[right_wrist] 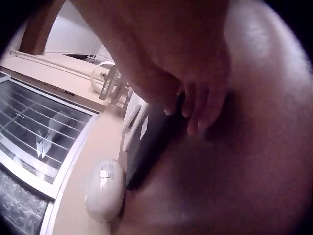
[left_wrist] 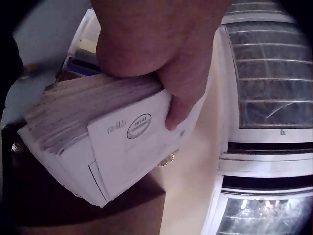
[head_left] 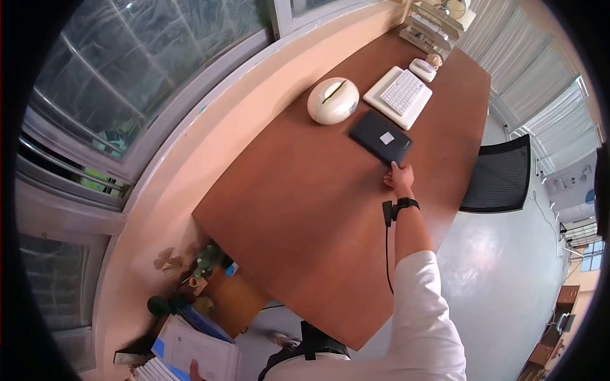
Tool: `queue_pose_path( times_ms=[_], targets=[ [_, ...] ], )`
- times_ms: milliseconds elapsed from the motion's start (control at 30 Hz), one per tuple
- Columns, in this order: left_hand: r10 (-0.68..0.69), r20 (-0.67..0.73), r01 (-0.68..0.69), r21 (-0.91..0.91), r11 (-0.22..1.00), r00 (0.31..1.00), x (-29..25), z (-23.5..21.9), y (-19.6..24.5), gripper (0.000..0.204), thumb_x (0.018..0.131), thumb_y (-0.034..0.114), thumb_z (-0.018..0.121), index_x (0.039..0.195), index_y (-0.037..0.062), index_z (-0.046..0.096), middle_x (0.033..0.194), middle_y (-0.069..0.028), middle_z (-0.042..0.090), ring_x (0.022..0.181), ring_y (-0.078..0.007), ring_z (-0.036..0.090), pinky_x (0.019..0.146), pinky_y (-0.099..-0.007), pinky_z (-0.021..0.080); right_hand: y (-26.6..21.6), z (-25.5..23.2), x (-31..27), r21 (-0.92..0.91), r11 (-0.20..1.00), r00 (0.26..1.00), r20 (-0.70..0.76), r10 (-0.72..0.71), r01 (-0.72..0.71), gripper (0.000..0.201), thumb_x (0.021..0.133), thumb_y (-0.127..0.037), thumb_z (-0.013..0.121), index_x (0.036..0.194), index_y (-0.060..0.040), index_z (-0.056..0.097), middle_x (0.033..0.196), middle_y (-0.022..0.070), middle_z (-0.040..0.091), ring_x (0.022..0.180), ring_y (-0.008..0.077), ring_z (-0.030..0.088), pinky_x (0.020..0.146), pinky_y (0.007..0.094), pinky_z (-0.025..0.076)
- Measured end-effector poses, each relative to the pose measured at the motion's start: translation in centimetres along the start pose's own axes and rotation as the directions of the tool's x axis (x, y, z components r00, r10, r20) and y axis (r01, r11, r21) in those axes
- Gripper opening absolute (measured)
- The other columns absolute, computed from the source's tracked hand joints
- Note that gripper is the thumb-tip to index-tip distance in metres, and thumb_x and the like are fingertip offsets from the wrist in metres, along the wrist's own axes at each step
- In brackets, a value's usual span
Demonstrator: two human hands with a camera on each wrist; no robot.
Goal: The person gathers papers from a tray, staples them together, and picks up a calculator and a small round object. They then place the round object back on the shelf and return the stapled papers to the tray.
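Note:
At the near corner of a flat black notebook-like case (head_left: 381,138) with a small white label, my right hand (head_left: 400,180) pinches the edge. The right wrist view shows the thumb on the upper side of the dark case (right_wrist: 149,142) and the fingers curled at its lower edge. Low on the left, my left hand (left_wrist: 161,49) grips a thick stack of white papers (left_wrist: 132,132), its thumb pressed on the top sheet, which bears an oval printed mark. Only part of that hand shows in the head view, over the papers (head_left: 197,349).
Beyond the case on the brown desk (head_left: 286,190) are a rounded white tissue box (head_left: 333,101), a white keyboard (head_left: 401,91) on a white slab, a small white item (head_left: 422,70) and a tiered rack (head_left: 435,28). A black mesh chair (head_left: 499,174) stands at the right edge.

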State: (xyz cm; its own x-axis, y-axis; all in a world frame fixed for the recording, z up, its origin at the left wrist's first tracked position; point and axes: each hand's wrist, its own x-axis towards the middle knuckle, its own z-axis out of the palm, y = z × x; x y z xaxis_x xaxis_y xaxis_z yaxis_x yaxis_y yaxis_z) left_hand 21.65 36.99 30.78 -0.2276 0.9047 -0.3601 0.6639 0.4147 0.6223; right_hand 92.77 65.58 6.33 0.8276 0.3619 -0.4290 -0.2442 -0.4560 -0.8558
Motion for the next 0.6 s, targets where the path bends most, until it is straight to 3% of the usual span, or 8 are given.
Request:
queue_pose_path(
  times_ms=[33, 100, 167, 267, 333, 400, 433, 600],
  targets=[
    [-0.012, -0.004, 0.012, 0.008, 1.0, 1.0, 0.4, -0.1, 0.2, 0.061, 0.086, 0.012, 0.049, 0.141, -0.0057, 0.032, 0.143, -0.0214, 0.033, 0.13, -0.0312, 0.036, 0.106, -0.0379, 0.034, 0.1, 0.0, -0.5, 0.016, 0.999, 0.998, -0.046, -0.044, 0.045, 0.031, 0.086, -0.02, 0.067, 0.101, 0.0014, 0.052, 0.073, 0.0115, 0.061, 0.053, 0.0196, 0.062, 0.042, 0.0304, 0.051],
    [-0.396, 0.008, 0.348, -0.495, 0.796, 0.918, 2.2, 0.8, -1.3, 0.055, 0.09, 0.018, 0.053, 0.137, -0.0052, 0.039, 0.136, -0.0212, 0.044, 0.124, -0.0313, 0.043, 0.102, -0.037, 0.038, 0.9, 0.0, -0.2, -0.015, 0.996, 0.995, -0.04, -0.086, 0.085, 0.028, 0.085, -0.02, 0.069, 0.094, 0.0012, 0.052, 0.072, 0.0104, 0.061, 0.051, 0.0184, 0.061, 0.043, 0.0306, 0.051],
    [-0.239, 0.107, 0.211, -0.857, 0.47, 0.965, 3.9, 1.2, -10.3, 0.058, 0.088, 0.017, 0.058, 0.139, 0.0068, 0.034, 0.134, -0.0161, 0.046, 0.126, -0.032, 0.044, 0.104, -0.0469, 0.039, 1.6, -0.4, -0.4, -0.017, 0.979, 0.979, -0.025, -0.204, 0.204, 0.025, 0.085, -0.019, 0.07, 0.084, 0.0007, 0.054, 0.071, 0.0076, 0.06, 0.053, 0.0162, 0.06, 0.048, 0.0306, 0.052],
    [-0.333, 0.114, 0.275, -0.828, 0.489, 0.936, 3.8, 1.6, -8.7, 0.054, 0.088, 0.013, 0.057, 0.137, 0.0061, 0.037, 0.135, -0.0148, 0.045, 0.125, -0.0294, 0.045, 0.104, -0.0451, 0.038, 5.5, -2.6, -0.7, 0.263, 0.893, 0.906, 0.119, -0.405, 0.365, 0.016, 0.087, -0.014, 0.066, 0.088, 0.0001, 0.058, 0.078, 0.0071, 0.061, 0.072, 0.0152, 0.062, 0.067, 0.0307, 0.055],
    [-0.391, 0.139, 0.334, -0.803, 0.493, 0.91, 4.1, 1.9, -6.7, 0.05, 0.088, 0.009, 0.057, 0.135, 0.0055, 0.04, 0.135, -0.0136, 0.045, 0.124, -0.0269, 0.046, 0.105, -0.0433, 0.038, 6.3, -4.5, -5.4, 0.456, 0.834, 0.887, 0.175, -0.427, 0.312, 0.01, 0.088, -0.01, 0.063, 0.087, -0.0007, 0.059, 0.085, 0.0089, 0.06, 0.085, 0.0168, 0.06, 0.079, 0.0313, 0.053],
    [-0.461, 0.152, 0.355, -0.848, 0.393, 0.874, 5.0, 2.2, -7.2, 0.051, 0.085, 0.006, 0.06, 0.133, 0.0043, 0.042, 0.131, -0.013, 0.048, 0.121, -0.0266, 0.049, 0.103, -0.0424, 0.041, 6.0, -4.5, -7.5, 0.702, 0.705, 0.945, 0.289, -0.152, -0.101, 0.029, 0.088, -0.017, 0.067, 0.103, 0.0041, 0.057, 0.094, 0.0115, 0.063, 0.088, 0.0232, 0.06, 0.078, 0.0308, 0.052],
    [-0.507, 0.158, 0.341, -0.894, 0.292, 0.848, 5.4, 2.4, -8.2, 0.053, 0.083, 0.004, 0.063, 0.132, 0.0035, 0.042, 0.128, -0.013, 0.052, 0.118, -0.0276, 0.052, 0.1, -0.0425, 0.044, 5.2, -4.6, -8.3, 0.708, 0.7, 0.953, 0.268, -0.141, -0.096, 0.032, 0.086, -0.018, 0.069, 0.105, 0.0043, 0.055, 0.096, 0.0126, 0.063, 0.086, 0.0226, 0.061, 0.075, 0.03, 0.053],
    [-0.472, 0.172, 0.353, -0.877, 0.327, 0.865, 6.0, 1.7, -12.5, 0.058, 0.078, 0.006, 0.071, 0.129, 0.0011, 0.044, 0.121, -0.0129, 0.057, 0.111, -0.0289, 0.056, 0.094, -0.042, 0.049, 5.3, -3.6, -2.2, 0.6, 0.732, 0.919, 0.383, 0.091, -0.323, 0.032, 0.083, -0.017, 0.073, 0.102, 0.0018, 0.055, 0.092, 0.0117, 0.062, 0.075, 0.0184, 0.062, 0.063, 0.0249, 0.057]
  ],
)
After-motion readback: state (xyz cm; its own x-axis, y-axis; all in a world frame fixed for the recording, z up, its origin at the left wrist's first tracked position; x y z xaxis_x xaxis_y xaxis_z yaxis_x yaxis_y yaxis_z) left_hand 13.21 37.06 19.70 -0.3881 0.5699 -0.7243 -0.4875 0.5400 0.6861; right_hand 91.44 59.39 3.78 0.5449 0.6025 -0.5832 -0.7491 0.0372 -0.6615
